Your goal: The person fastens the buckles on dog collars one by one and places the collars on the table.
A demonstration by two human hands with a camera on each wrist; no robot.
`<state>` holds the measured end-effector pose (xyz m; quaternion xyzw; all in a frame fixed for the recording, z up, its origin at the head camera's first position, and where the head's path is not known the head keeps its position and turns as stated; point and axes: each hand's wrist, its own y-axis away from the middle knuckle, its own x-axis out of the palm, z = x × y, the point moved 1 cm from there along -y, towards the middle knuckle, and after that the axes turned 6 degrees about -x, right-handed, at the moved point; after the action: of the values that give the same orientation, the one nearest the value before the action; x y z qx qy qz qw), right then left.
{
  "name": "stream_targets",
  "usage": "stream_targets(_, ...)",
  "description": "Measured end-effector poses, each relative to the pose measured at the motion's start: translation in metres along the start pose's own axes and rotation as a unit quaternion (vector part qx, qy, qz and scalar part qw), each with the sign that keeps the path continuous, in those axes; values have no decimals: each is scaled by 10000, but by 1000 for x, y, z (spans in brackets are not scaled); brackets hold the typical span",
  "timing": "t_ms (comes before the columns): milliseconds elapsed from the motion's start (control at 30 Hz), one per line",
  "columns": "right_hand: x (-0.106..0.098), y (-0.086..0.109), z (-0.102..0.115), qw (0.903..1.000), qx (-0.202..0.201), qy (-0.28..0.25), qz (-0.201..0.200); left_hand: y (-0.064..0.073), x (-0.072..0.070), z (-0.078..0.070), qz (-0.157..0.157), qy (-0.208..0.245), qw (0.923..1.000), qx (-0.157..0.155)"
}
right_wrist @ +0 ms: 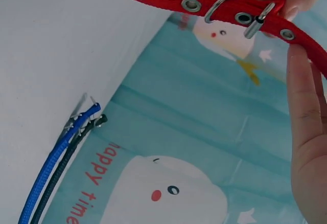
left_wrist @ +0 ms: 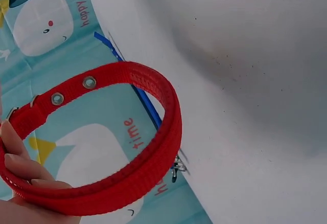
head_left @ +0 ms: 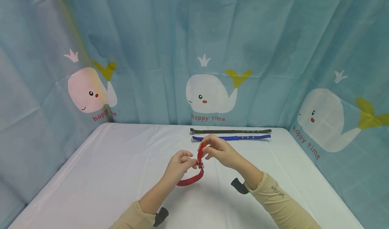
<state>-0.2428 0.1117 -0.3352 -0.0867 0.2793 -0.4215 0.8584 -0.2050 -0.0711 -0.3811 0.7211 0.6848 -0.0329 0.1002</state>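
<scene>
A red collar (head_left: 191, 180) with metal eyelets is held up over the white table, bent into a loop. My left hand (head_left: 180, 165) pinches it at the buckle end, thumb against the fingers. My right hand (head_left: 223, 151) grips the strap's tail just above, between thumb and fingers. In the right wrist view the strap runs through the metal buckle (right_wrist: 259, 22), and a D-ring sits beside it. The left wrist view shows the collar's round loop (left_wrist: 176, 116) hanging from the left fingers.
A blue collar (head_left: 246, 137) and a dark green collar (head_left: 231, 131) lie straight, side by side, near the table's back edge. A whale-print curtain (head_left: 158, 53) stands behind and along both sides of the white tabletop (head_left: 100, 175). Dark pieces (head_left: 239, 185) project beneath both wrists.
</scene>
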Motion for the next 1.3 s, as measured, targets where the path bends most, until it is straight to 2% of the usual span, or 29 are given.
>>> stream_targets(133, 2, -1, -2, 10000, 9, 56, -79, 0, 1, 0, -73, 45, 9999, 71)
stream_targets(467, 0, 1, 0, 9990, 6, 265, -348, 0, 4, -1, -358, -178, 9992, 74)
stream_targets(800, 5, 2, 2, 9991, 101, 355, -210, -1, 5, -3, -547, -399, 9977, 90)
stream_targets(900, 6, 3, 1, 9989, 127, 417, -140, 0, 5, -3, -459, -399, 9981, 88)
stream_targets(1033, 8, 4, -1, 9987, 87, 474, -133, 1, 3, -3, -116, -288, 9994, 180)
stream_targets(1167, 9, 6, -6, 9970, -91, 751, -155, 2, 1, -3, 200, -195, 9989, 365)
stream_targets(1300, 10, 10, -12, 9931, -300, 1025, -493, 1, 0, -3, 285, -143, 9978, 586)
